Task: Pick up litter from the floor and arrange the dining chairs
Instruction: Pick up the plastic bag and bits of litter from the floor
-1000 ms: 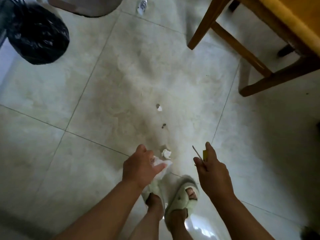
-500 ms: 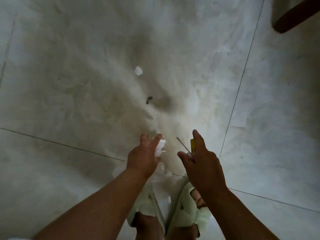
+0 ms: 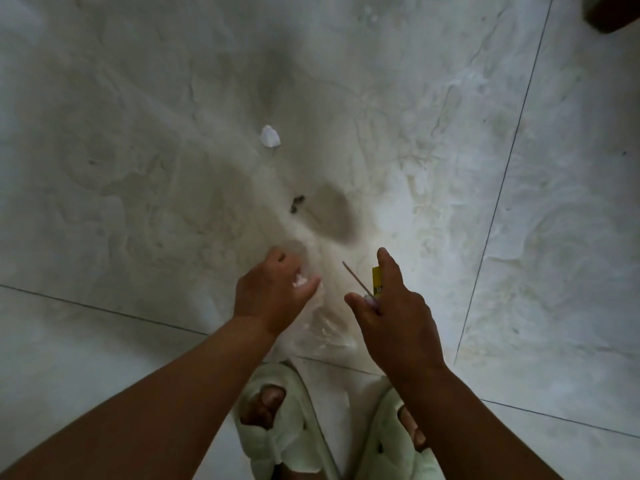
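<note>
Beyond your slippers [image 3: 277,441], a white scrap [image 3: 269,136] and dark crumb [image 3: 296,204] remain, while your left hand [image 3: 268,294] grips tissue [image 3: 300,280] and your right hand [image 3: 394,308] pinches a stick [image 3: 356,277] and yellow wrapper [image 3: 376,279].

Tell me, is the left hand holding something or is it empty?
Holding something. The left hand has its fingers curled round crumpled white tissue, which peeks out beside the thumb.

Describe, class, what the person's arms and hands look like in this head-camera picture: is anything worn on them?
Both forearms are bare from the bottom edge of the picture up to the wrists; no sleeves show. The left hand and right hand wear no gloves, and no rings, watch or bracelets are visible. No markings can be made out in the dim light. Below them, the feet wear pale green fluffy slippers.
</note>
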`<state>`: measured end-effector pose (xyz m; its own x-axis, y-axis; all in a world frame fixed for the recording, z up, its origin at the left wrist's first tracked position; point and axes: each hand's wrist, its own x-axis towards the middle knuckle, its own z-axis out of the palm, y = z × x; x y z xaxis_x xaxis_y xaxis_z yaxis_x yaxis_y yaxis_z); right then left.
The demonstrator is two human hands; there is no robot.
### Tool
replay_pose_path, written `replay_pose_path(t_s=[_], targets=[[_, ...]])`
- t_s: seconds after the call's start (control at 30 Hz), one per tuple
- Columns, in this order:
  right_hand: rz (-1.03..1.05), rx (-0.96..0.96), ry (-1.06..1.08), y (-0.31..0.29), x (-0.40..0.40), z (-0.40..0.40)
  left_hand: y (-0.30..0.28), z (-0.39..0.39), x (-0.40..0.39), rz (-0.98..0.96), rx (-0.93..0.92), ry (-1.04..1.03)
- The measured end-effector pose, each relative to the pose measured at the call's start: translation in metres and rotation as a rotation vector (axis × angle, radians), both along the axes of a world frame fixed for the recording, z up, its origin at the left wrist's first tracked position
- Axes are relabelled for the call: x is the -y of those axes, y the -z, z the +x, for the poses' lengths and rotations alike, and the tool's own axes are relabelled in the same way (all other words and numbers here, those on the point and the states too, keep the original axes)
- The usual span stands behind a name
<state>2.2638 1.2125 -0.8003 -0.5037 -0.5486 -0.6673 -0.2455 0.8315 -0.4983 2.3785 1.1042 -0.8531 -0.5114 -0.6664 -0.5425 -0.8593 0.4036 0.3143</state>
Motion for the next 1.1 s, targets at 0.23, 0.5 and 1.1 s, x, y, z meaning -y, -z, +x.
replay_pose_path(t_s=[0.23,0.5,1.1], targets=[[-0.046,-0.036,-0.013,0.015,0.041,-0.008,0.013,-0.031,0.05,-0.076,-0.077,-0.078],[-0.006,-0.016,-0.035,0.029,0.045,-0.014,0.037,-0.053,0.062,-0.072,-0.161,-0.159],[-0.046,-0.008,0.01,0.021,0.08,-0.029,0.016,-0.067,0.136,-0.15,-0.161,-0.124]])
